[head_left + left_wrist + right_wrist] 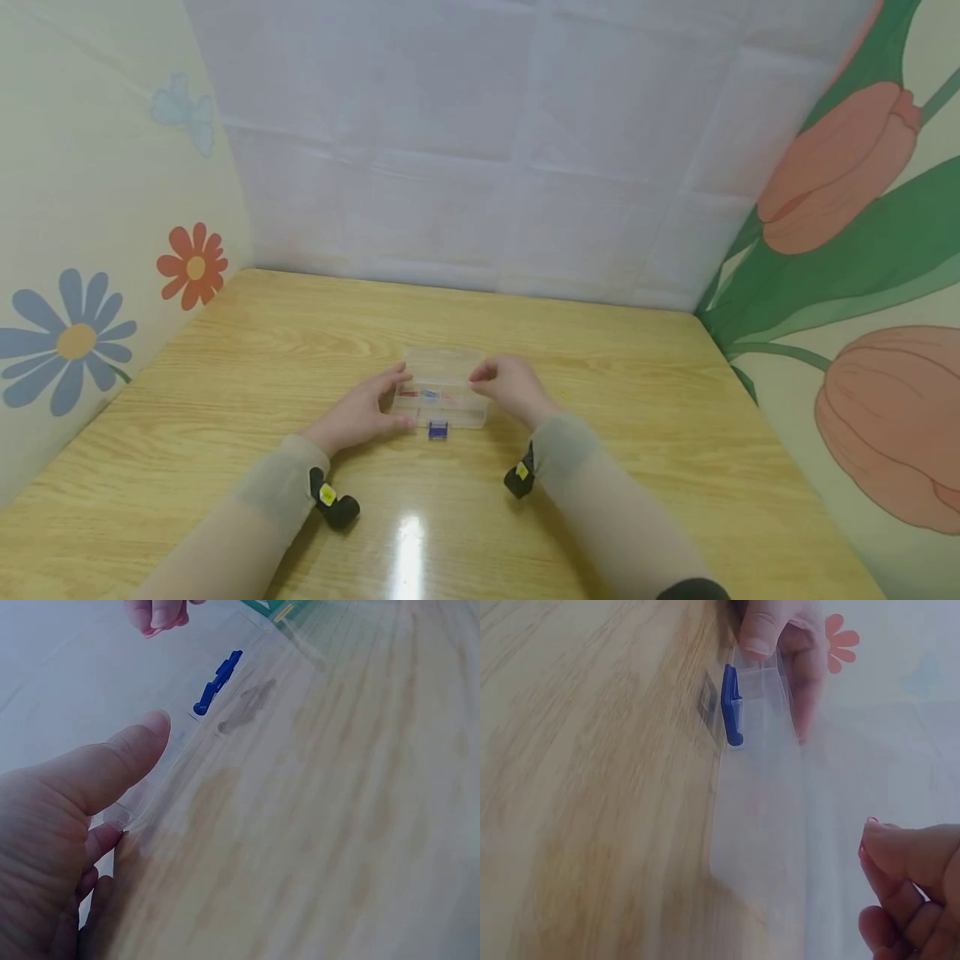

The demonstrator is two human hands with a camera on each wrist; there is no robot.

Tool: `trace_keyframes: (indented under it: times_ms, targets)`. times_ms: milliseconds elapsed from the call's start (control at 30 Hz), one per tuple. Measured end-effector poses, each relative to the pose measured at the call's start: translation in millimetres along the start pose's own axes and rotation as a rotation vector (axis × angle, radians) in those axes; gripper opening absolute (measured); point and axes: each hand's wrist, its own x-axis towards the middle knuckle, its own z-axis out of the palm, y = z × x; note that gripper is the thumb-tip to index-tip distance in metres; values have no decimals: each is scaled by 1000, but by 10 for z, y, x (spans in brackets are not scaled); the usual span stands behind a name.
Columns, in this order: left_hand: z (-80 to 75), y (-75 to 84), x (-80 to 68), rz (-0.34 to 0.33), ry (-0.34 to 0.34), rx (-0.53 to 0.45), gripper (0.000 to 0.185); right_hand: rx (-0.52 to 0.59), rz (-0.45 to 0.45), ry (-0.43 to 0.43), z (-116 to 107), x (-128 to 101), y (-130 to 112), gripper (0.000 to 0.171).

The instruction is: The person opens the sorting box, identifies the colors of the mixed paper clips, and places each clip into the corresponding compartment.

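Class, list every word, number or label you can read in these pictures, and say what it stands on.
None can be read.
Clear plastic box: red and blue patches inside, too blurred to read.
Wrist cameras: yellow stickers, too small to read.
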Motion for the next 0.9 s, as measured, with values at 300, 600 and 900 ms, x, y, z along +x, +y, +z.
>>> trace_keyframes:
  times_ms: [300, 600, 900]
  targets:
    - [-7, 4, 1, -16, -3, -19, 88, 18, 14, -9, 116, 87, -65, 3]
    - [-18, 7, -16, -16, -8, -17, 87, 8, 14, -10, 237, 152, -117, 4]
    - [-12, 16, -24, -16, -2, -23, 86, 0, 7, -6, 300, 188, -132, 4]
